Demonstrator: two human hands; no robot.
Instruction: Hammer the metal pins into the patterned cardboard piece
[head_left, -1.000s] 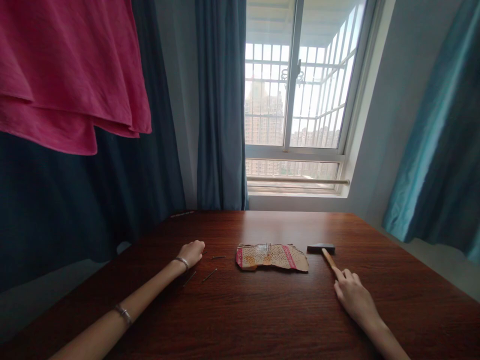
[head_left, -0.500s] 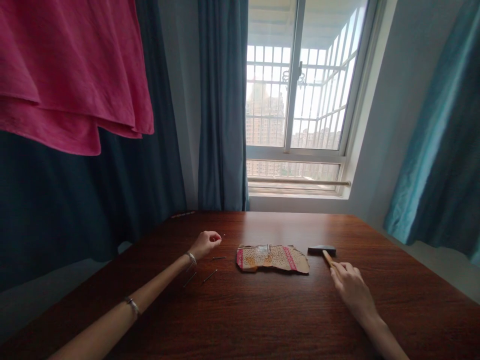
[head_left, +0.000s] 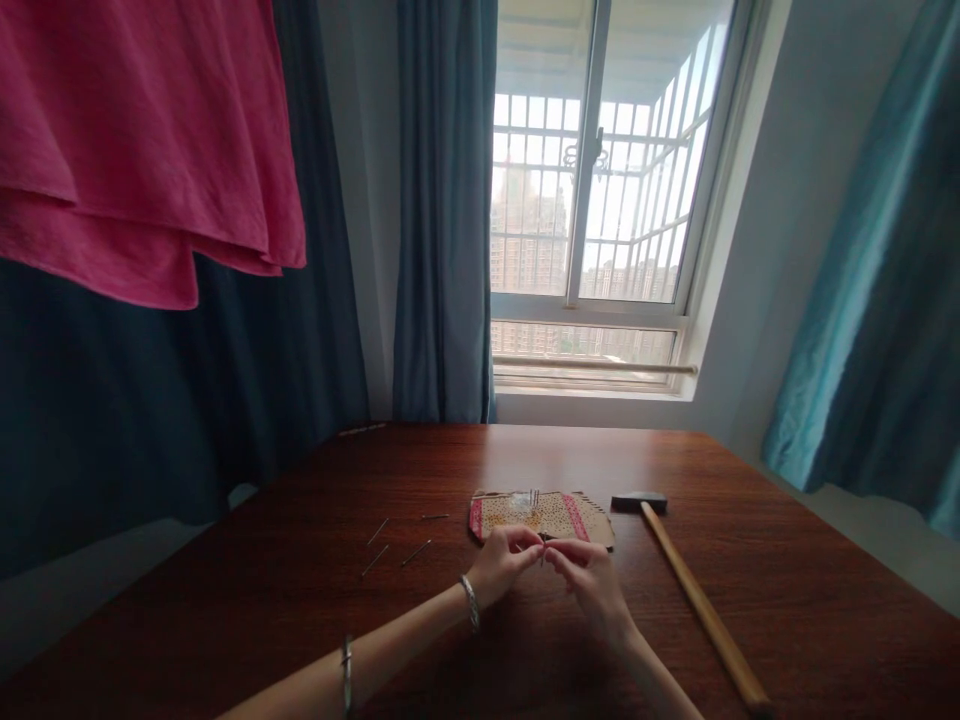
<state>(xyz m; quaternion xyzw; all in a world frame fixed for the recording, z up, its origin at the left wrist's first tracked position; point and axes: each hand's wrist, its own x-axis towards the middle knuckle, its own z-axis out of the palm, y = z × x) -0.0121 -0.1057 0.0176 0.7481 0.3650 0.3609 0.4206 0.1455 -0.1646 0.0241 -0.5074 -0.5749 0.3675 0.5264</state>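
Nail (head_left: 542, 553) pinched between fingertips of left hand (head_left: 504, 566) and right hand (head_left: 589, 580), both closed on it, just before perforated cardboard piece (head_left: 541, 514); hammer (head_left: 691, 590) lying untouched alongside.

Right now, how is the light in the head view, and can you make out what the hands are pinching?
Head view: the window is blown out, leaving the table dim; wide-angle bending at the edges. Left hand and right hand meet over a thin item too small and dark to identify.

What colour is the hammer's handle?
Light tan wood, under a dark head; the hammer shows best in the head view.
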